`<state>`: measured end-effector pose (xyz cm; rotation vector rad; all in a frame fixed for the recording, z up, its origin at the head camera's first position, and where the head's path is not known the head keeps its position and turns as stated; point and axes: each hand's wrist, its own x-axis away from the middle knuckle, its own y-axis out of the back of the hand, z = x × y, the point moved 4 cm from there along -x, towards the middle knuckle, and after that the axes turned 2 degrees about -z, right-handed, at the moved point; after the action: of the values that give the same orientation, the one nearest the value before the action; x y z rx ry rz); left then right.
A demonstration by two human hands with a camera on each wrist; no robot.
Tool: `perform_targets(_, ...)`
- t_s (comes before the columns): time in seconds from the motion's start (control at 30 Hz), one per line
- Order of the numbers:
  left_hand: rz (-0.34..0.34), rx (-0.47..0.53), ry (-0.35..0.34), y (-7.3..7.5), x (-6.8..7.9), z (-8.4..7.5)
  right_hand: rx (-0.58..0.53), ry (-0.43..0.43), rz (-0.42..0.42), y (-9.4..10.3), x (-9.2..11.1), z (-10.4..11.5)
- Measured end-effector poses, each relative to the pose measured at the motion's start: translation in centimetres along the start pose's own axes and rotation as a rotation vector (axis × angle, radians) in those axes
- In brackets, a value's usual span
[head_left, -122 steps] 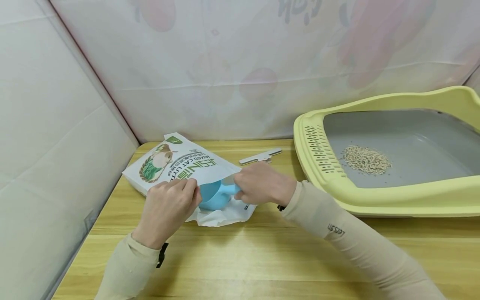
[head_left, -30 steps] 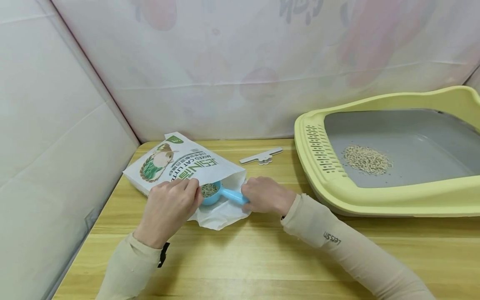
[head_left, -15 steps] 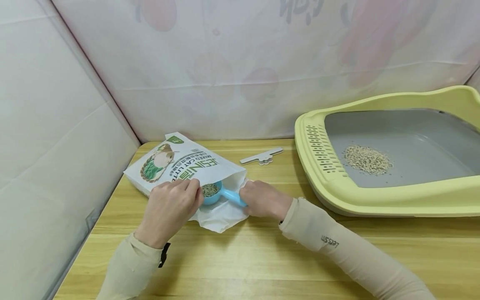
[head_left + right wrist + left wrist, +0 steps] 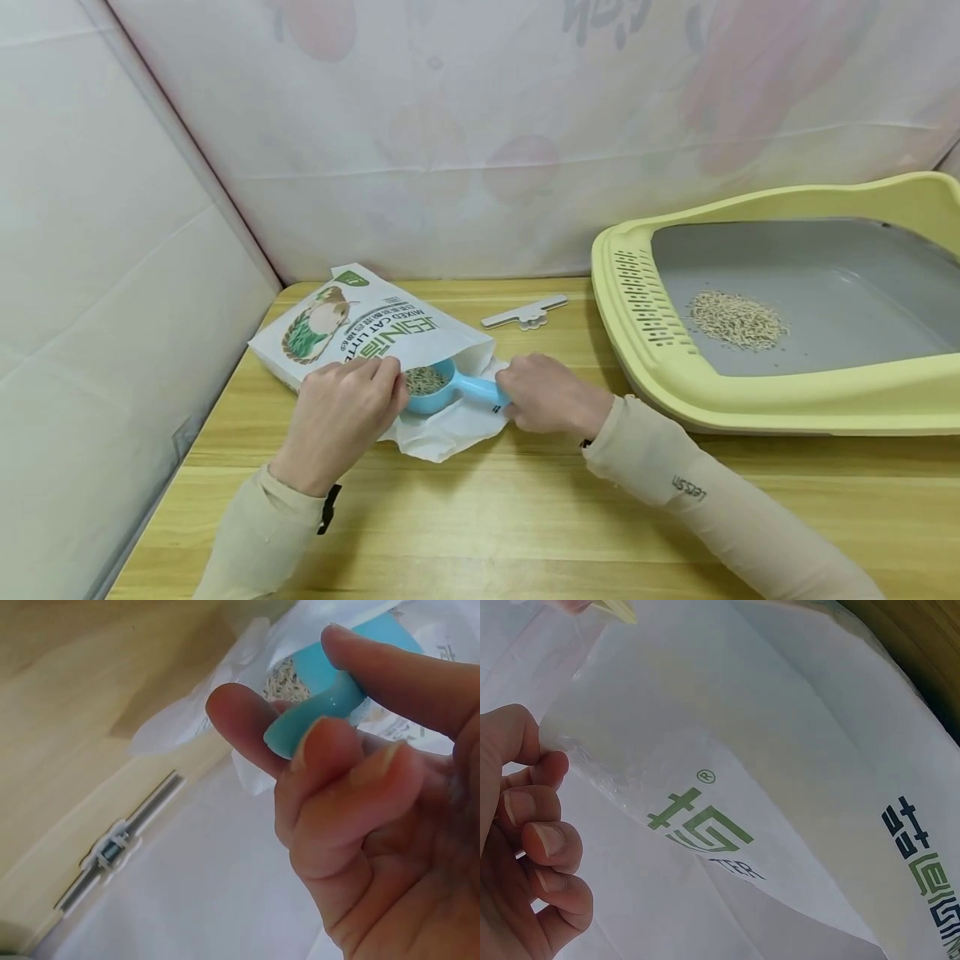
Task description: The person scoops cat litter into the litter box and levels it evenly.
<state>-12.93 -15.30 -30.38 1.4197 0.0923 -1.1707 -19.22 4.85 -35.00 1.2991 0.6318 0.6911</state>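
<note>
A white cat litter bag [image 4: 397, 310] lies on its side at the table's left, its mouth facing right. My left hand [image 4: 341, 421] pinches the upper edge of that mouth between thumb and index finger, as the left wrist view shows; its other fingers are loosely curled. My right hand [image 4: 551, 396] grips the handle of a light blue scoop [image 4: 429, 405]. Level in the bag's mouth, the scoop's cup holds litter pellets [image 4: 425, 382]. Part of the cup's left side is hidden behind my left hand. The bag's lower flap [image 4: 442, 437] spreads beneath the scoop.
A white sealing clip [image 4: 525, 312] lies behind my right hand. To the right stands a yellow-rimmed litter box [image 4: 750, 396] with a small pile of pellets [image 4: 737, 321] on its grey floor. Fabric walls [image 4: 450, 167] border the table at the back and left.
About four seconds ago the scoop's cup was tilted and showed no pellets; now it lies level with pellets in it. Lately my right hand has drawn the scoop slightly right. My left hand stays put.
</note>
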Motion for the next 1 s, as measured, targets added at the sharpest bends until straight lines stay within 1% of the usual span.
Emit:
perform_targets(0.13, 0.007, 0.003, -0.001, 0.0, 0.0, 0.0, 0.006, 0.011, -0.013, 0.3, 0.3, -0.2)
perform_targets(0.23, 0.010, 0.005, -0.001, 0.0, -0.1, 0.0, 0.014, 0.035, -0.038, 0.5, 0.6, -0.3)
perform_targets(0.47, -0.004, 0.007, -0.004, 0.1, -0.1, -0.1, 0.042, 0.058, -0.074, 1.0, 1.4, -0.8)
perform_targets(0.6, -0.012, 0.009, -0.007, 0.1, -0.1, -0.1, 0.058, 0.071, -0.103, 1.5, 1.9, -1.1)
perform_targets(0.73, -0.004, 0.010, -0.007, 0.1, -0.1, -0.1, 0.069, 0.081, -0.134, 2.3, 2.4, -1.3)
perform_targets(0.8, 0.005, 0.006, -0.006, 0.0, -0.1, -0.1, 0.066, 0.069, -0.132, 2.6, 2.5, -1.4)
perform_targets(1.0, 0.017, 0.003, -0.011, -0.1, 0.0, -0.2, 0.049, 0.014, -0.085, 3.1, 2.8, -1.6)
